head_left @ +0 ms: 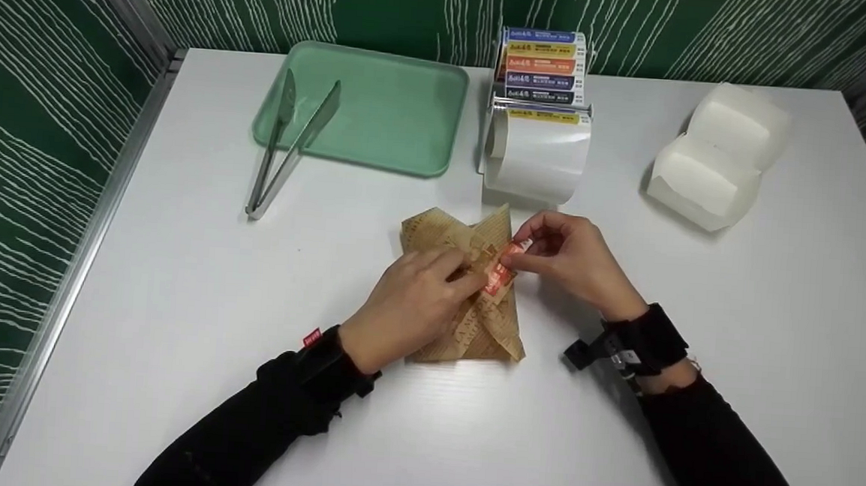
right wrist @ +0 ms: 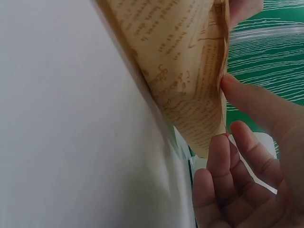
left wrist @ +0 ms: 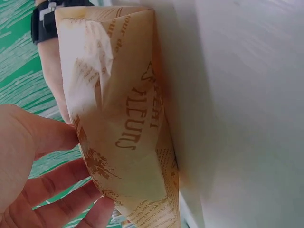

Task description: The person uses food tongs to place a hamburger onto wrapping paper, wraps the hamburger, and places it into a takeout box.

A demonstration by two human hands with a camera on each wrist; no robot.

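Note:
A parcel wrapped in brown printed paper (head_left: 494, 329) lies at the middle of the table. Across its folds runs a red-orange sticker label (head_left: 501, 276). My left hand (head_left: 418, 298) rests over the parcel from the left, thumb tip at the label's lower end and bent fingers touching the paper top. In the left wrist view those fingers (left wrist: 61, 190) lie loosely along the parcel's upper edge. My right hand (head_left: 575, 261) reaches from the right and pinches the label's upper end between thumb and index finger. The right wrist view shows the thumb (right wrist: 251, 97) against the paper edge.
A label dispenser (head_left: 536, 152) with several coloured label strips stands behind the parcel. At the back left, metal tongs (head_left: 288, 155) lean across a green tray (head_left: 388, 112). An opened white box (head_left: 708, 177) sits at the back right. A green wall borders the table.

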